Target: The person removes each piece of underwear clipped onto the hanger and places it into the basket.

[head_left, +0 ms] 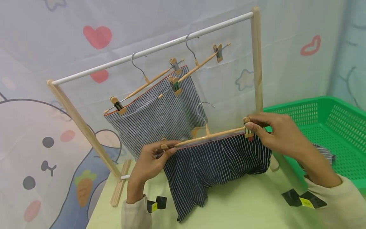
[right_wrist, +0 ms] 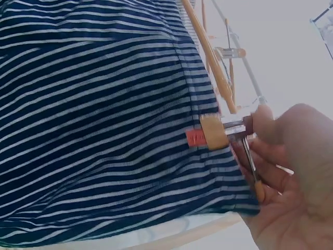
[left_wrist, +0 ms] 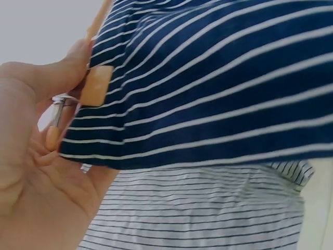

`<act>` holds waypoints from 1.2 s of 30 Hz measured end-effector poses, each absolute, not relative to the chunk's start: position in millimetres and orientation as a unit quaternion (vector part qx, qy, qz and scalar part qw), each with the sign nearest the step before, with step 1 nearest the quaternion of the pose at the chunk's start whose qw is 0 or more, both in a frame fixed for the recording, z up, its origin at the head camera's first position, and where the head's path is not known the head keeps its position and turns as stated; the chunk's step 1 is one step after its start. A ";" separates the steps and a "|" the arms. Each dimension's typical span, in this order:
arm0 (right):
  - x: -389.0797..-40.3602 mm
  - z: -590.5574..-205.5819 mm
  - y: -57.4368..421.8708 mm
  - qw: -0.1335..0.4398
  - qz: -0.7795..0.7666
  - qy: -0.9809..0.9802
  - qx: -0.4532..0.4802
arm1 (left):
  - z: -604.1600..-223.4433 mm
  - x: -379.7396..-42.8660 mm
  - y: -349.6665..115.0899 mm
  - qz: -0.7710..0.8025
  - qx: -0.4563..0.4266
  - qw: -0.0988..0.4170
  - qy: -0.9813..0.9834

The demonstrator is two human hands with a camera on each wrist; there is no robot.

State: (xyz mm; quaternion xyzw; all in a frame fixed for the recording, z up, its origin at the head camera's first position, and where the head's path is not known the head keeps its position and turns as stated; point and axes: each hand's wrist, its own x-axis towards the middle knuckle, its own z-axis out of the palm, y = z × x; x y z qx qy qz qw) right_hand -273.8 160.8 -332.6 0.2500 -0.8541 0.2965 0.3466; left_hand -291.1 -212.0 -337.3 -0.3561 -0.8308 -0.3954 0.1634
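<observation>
Navy shorts [head_left: 217, 156] with thin white stripes hang by their waistband from a wooden clip hanger [head_left: 200, 139], held in front of the rack. At the hanger's left end, my left hand [head_left: 150, 162] grips the bar and clip, its fingers partly covering them. My right hand [head_left: 274, 135] pinches the right clip [head_left: 247, 127] between thumb and fingers. In the right wrist view that clip [right_wrist: 213, 131] bites the waistband beside a small red tag [right_wrist: 195, 137]. The left wrist view shows the other clip [left_wrist: 97, 86] over the waistband. The metal hook [head_left: 201, 109] points up, off the rail.
A white rail [head_left: 160, 47] on wooden posts carries a hanger with light striped shorts [head_left: 160, 108] and a bare clip hanger [head_left: 197, 67]. At the right stands a green basket [head_left: 320, 101] with a striped cloth [head_left: 324, 152] inside. Below is a pale green table [head_left: 228, 206].
</observation>
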 end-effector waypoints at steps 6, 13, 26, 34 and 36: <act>-264.8 -323.3 158.1 0.247 0.381 -0.867 0.204 | -333.4 -286.3 -212.9 -0.391 -0.361 0.197 -0.823; -261.0 -317.2 152.8 0.199 0.403 -0.871 0.200 | -333.8 -290.3 -204.5 -0.440 -0.374 0.269 -0.771; -262.1 -321.1 152.0 0.160 0.409 -0.878 0.189 | -335.6 -291.1 -200.8 -0.439 -0.388 0.308 -0.750; -265.7 -325.4 155.4 0.123 0.448 -0.867 0.179 | -334.0 -294.2 -198.6 -0.437 -0.437 0.312 -0.721; -267.1 -326.8 155.1 0.118 0.457 -0.864 0.174 | -334.5 -294.3 -198.4 -0.438 -0.442 0.314 -0.717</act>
